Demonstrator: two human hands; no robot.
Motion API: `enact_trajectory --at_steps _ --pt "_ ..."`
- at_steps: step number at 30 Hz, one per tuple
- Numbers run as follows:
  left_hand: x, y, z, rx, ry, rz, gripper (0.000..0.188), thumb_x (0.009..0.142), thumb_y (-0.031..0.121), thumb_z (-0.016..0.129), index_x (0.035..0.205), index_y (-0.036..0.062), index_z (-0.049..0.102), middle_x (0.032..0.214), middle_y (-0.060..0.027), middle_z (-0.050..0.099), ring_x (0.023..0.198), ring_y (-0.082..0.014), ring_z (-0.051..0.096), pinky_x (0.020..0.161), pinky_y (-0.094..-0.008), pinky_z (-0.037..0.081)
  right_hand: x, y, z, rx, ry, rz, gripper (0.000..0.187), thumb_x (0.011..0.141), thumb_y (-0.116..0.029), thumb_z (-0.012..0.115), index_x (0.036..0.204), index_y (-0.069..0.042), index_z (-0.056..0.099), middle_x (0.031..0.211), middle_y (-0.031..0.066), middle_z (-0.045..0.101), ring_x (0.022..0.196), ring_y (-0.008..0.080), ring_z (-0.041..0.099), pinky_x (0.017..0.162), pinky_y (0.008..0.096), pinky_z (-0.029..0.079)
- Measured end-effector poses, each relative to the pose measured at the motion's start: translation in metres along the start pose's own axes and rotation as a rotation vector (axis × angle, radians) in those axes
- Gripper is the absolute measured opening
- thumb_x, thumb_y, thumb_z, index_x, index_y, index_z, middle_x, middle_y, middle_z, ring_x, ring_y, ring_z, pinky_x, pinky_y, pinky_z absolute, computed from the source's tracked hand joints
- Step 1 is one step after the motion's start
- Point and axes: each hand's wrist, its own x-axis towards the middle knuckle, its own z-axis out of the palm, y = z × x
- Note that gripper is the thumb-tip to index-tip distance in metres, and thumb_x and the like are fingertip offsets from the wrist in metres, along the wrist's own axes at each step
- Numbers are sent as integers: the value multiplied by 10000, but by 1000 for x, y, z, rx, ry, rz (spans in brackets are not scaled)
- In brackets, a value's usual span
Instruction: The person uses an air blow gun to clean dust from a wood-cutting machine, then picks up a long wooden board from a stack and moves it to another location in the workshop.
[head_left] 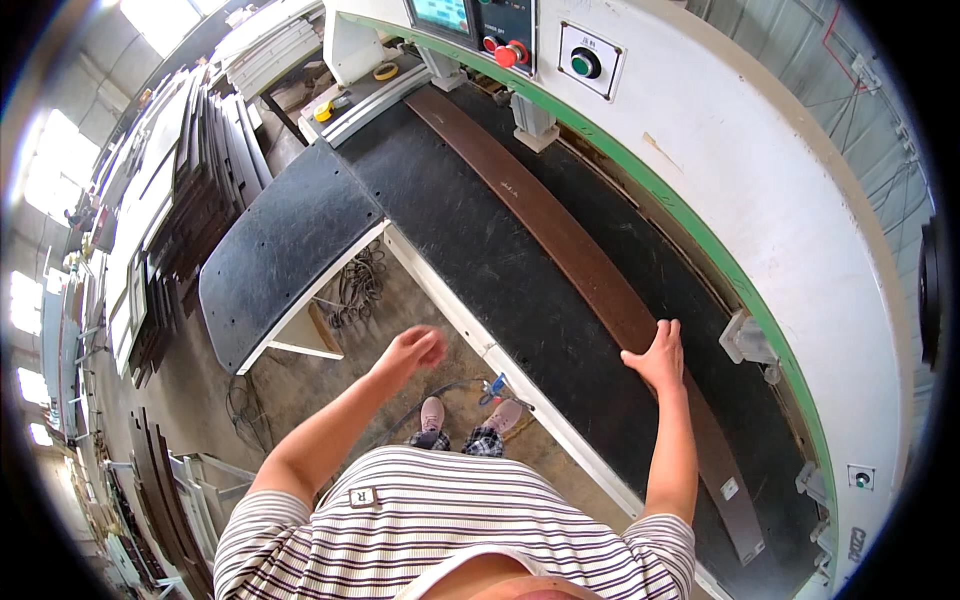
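Observation:
A long, narrow brown board (560, 240) lies flat on the black machine bed (470, 255), running from the far left to the near right. Across its width, my right hand (660, 358) grips it, thumb on the near edge and fingers over the far edge. Pale labels (729, 488) are stuck near the board's closer end. My left hand (416, 348) is held in the air over the gap in front of the bed, apart from the board. Its fingers look curled but are smeared by motion, and I see nothing in them.
Behind the bed rises a white machine housing (740, 190) with a green lower edge, a red button (510, 54) and a screen. A dark side table (285, 240) juts out at left. Stacked panels (185, 190) stand beyond it. A yellow tape measure (323, 111) and cables (355, 290) are nearby.

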Motion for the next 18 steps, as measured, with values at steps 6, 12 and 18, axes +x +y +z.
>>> enact_trajectory --at_steps 6,12,18 --pt "68 18 70 -153 -86 -217 678 869 437 634 1323 -9 401 1333 -148 424 1200 -267 466 955 -388 432 -49 15 -25 321 411 122 415 769 -173 711 1082 -23 484 797 162 586 706 342 614 641 415 500" --pt "76 -28 147 60 288 -309 610 813 327 709 1232 19 391 1259 -163 482 1024 -290 571 727 -434 524 -96 -83 52 -121 -134 -48 1087 631 -702 666 1413 -38 304 1456 195 308 1334 342 314 1049 559 288" --pt "113 -71 132 64 338 -114 532 791 251 750 1129 -15 436 1095 -185 580 890 -280 609 637 -381 532 -112 -82 51 9 -182 -97 1071 613 -633 729 1384 -8 328 1356 206 400 1263 360 390 1037 502 323"
